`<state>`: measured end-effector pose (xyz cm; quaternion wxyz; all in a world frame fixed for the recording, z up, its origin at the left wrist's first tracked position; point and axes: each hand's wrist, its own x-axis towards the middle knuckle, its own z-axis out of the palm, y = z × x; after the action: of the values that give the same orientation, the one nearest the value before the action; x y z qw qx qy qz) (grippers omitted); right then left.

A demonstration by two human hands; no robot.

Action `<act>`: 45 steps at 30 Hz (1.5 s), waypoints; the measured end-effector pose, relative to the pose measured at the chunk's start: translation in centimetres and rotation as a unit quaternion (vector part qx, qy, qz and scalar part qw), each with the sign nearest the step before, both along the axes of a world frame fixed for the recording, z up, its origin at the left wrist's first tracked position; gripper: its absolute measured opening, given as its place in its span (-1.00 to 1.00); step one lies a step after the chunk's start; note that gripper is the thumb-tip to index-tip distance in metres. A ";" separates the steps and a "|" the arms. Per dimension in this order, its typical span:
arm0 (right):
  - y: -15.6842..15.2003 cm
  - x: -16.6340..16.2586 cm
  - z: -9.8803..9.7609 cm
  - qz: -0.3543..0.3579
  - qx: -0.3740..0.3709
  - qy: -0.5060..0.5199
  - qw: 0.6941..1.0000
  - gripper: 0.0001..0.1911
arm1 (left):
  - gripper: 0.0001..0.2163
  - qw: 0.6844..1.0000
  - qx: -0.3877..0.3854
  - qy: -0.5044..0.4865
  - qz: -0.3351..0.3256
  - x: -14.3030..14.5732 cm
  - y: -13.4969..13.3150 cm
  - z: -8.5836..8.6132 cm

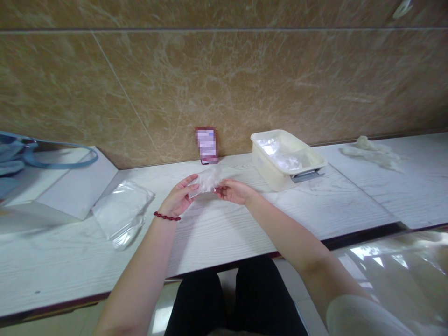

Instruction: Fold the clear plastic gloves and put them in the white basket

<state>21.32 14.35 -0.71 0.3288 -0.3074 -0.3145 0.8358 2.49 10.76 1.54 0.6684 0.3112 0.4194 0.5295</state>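
Note:
Between my two hands, above the middle of the white table (224, 233), is a small clear plastic bag (209, 178) with whitish, see-through contents I cannot make out. My left hand (180, 196), a dark red bead bracelet at its wrist, pinches the bag's left end. With its fingers closed, my right hand (234, 191) grips the bag's lower right edge. Just beyond the bag, a phone-sized upright item (207, 143) leans on the wall, its face blurred. To the left lies a stack of flat clear plastic bags (122, 210).
A cream plastic bin (269, 168) holding clear bags stands at right by the marbled wall (224, 79). Farther right lies a crumpled pale translucent item (373, 153). At far left a white box (77, 186) has a blue strap (63, 164) over it. The table's front edge is near my legs.

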 end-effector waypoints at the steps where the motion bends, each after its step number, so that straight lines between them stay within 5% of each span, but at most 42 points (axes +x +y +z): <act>1: 0.0 0.0 -0.1 -0.003 0.007 -0.001 1.000 -0.91 | -0.67 1.000 0.001 -0.002 0.000 -0.1 0.0 -0.1; 7: 0.2 0.0 -0.3 -0.027 0.039 -0.003 0.999 -0.93 | -0.67 1.000 0.002 -0.005 0.002 -0.3 0.2 -0.2; 17: 0.8 0.5 -0.3 -0.142 0.160 -0.056 0.975 -0.67 | -0.57 0.997 0.029 0.062 -0.045 0.0 -0.1 0.0; 23: 1.0 0.7 -0.2 -0.130 0.148 -0.079 0.977 -0.57 | -0.53 0.993 0.040 0.065 -0.088 0.1 -0.4 0.3; 28: 1.0 0.9 -0.3 -0.050 0.161 -0.085 0.982 -0.78 | -0.56 0.994 0.021 0.047 -0.097 0.2 -0.8 0.8; 31: 1.1 0.9 -0.5 -0.062 0.190 -0.124 0.972 -0.82 | -0.55 0.993 0.032 0.059 -0.098 0.0 -0.6 0.5; 39: 1.0 0.4 0.1 -0.085 0.086 -0.075 0.990 -0.96 | -0.64 0.977 0.037 0.177 -0.112 0.2 -0.3 -0.5; 45: 0.8 0.8 0.9 -0.025 0.036 -0.168 0.985 -0.60 | -0.59 0.923 0.121 0.350 -0.105 0.3 -0.2 -1.2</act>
<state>22.13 15.11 0.17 0.3027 -0.4392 -0.3877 0.7518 2.78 10.55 0.34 0.4880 0.5978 0.5243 0.3601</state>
